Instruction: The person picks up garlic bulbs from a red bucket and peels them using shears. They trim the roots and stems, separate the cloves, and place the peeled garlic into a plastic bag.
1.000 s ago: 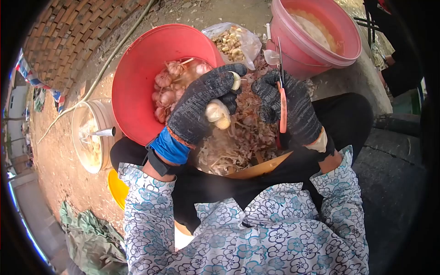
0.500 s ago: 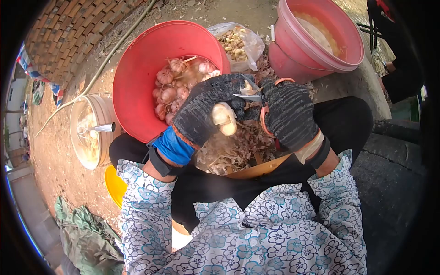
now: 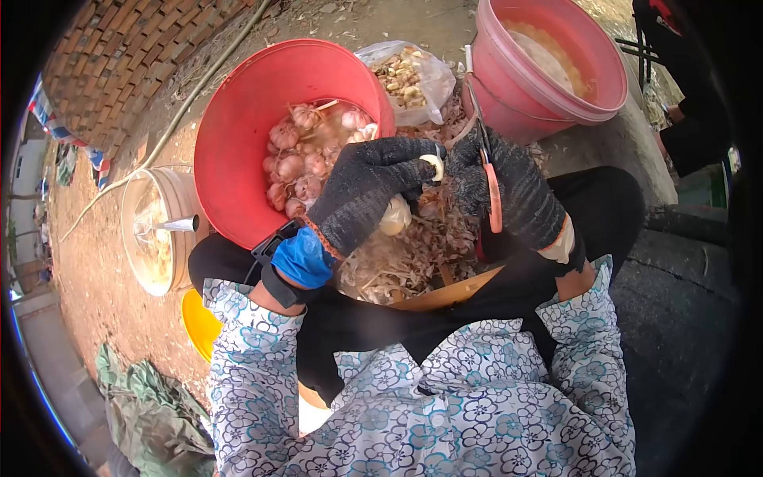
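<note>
My left hand [image 3: 366, 187], in a dark grey glove, is closed around a pale peeled garlic bulb [image 3: 395, 216]; a whitish curved piece [image 3: 433, 165] shows at its fingertips. Facing it, my gloved right hand [image 3: 505, 187] holds scissors with orange handles [image 3: 493, 195], the blades pointing up and away. Both hands are above a container of dry garlic skins [image 3: 433, 250] between my legs. Whole garlic bulbs [image 3: 290, 167] lie in the red bucket [image 3: 230, 127] just beyond my left hand.
A clear bag of garlic cloves [image 3: 433, 75] lies behind the hands. A pink bucket [image 3: 509, 87] stands at the upper right, near a person in dark clothes [image 3: 699, 135]. On the left are a white bucket [image 3: 187, 238] and a yellow container [image 3: 199, 322].
The scissors have turned from lying across toward the bulb to pointing upward, away from it. My hands are slightly farther apart, and the bulb sits deeper under my left hand.
</note>
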`<state>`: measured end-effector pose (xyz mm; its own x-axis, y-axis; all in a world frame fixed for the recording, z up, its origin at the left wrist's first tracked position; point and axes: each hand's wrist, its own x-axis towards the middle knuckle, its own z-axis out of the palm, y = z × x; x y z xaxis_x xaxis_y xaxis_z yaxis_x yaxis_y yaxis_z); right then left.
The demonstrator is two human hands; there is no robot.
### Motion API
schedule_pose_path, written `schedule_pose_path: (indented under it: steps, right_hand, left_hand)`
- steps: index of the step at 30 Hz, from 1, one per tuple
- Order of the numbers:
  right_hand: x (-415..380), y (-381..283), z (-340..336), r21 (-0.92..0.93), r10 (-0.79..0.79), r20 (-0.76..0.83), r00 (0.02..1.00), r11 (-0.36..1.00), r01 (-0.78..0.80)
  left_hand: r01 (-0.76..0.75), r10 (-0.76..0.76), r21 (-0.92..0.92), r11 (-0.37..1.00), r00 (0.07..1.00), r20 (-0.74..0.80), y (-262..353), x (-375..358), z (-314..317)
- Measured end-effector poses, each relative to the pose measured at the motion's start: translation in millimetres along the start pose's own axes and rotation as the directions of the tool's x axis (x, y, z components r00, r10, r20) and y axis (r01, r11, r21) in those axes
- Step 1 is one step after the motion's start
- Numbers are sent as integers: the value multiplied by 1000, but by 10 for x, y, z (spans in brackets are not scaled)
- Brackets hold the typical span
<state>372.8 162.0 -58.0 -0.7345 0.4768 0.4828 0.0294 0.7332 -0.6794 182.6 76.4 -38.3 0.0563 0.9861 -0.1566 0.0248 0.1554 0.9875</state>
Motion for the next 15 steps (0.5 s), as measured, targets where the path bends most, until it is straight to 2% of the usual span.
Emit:
schedule_pose_path:
  steps: [1, 3, 5, 6, 7, 8, 9, 10, 14, 15]
  right_hand:
    - [-22, -2, 10, 0, -1, -1, 1000, 1000, 1]
    - [-90, -26, 49, -349, 55, -28, 998, 935, -62]
    - [-70, -124, 87, -395, 71, -15, 997, 916, -71]
    - [-54, -154, 98, -441, 89, -7, 996, 894, -83]
    - [-137, -11, 148, -290, 103, -53, 993, 950, -114]
    - [-118, -3, 153, -290, 104, -52, 993, 950, -115]
    - [-94, -3, 163, -279, 106, -60, 993, 953, -118]
    - [-69, -9, 176, -268, 107, -67, 992, 956, -121]
    - [-4, -51, 121, -238, 116, -93, 989, 962, -135]
    - [-8, -59, 23, -248, -27, 31, 999, 968, 34]
  left_hand:
    - [-77, 76, -16, 997, 997, -15, -10, 1, -3]
    - [-60, 58, -47, 997, 997, -46, -45, 8, 2]
    - [-44, 37, -82, 996, 996, -81, -33, -1, 15]
    - [27, -26, 6, 1000, 994, -103, 17, -15, 33]
    - [100, -88, 92, 991, 988, -128, 43, -24, 49]
    - [101, -89, 91, 991, 988, -129, 1, -23, 62]
    - [-114, 181, 360, 926, 971, -158, -74, -17, 76]
    - [-289, 438, 603, 743, 892, -112, -117, -18, 87]
    - [-275, 433, 628, 728, 895, -109, -119, -46, 117]
    - [-264, 385, 523, 810, 913, -136, -162, -4, 83]
